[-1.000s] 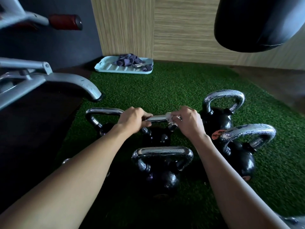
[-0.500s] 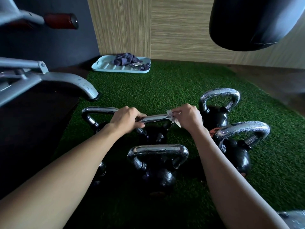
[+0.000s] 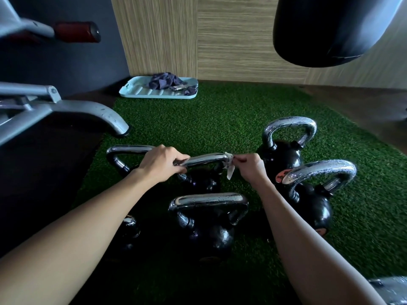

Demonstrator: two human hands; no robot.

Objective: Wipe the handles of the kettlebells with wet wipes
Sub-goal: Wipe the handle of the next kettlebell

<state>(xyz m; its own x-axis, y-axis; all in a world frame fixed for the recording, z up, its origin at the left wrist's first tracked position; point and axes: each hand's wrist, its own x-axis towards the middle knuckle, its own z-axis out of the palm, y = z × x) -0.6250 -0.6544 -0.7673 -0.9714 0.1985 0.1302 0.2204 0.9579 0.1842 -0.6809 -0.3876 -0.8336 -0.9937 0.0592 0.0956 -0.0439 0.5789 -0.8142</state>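
Item: kettlebell handle (image 3: 203,159), chrome, standing on the green turf (image 3: 220,119) at the middle of the group.

Left hand (image 3: 161,165): its fingers are curled round the left end of this handle, and we judge that it steadies the bell.

Right hand (image 3: 250,167): its fingers are pinched together on the wet wipe (image 3: 229,167). The wipe is bunched against the handle's right bend, with a tail hanging loose.

Step in hand: we judge the wiping stroke to be at the end of the top bar.

Next move calls for carrying the wipe round the bend and down the upright, or changing bells. The near handle (image 3: 209,199) and the two right-hand handles (image 3: 290,125) (image 3: 319,168) show beaded droplets. We cannot tell whether they have been wiped.

Also present: a pale tray (image 3: 136,92) by the wall, holding dark cloth.
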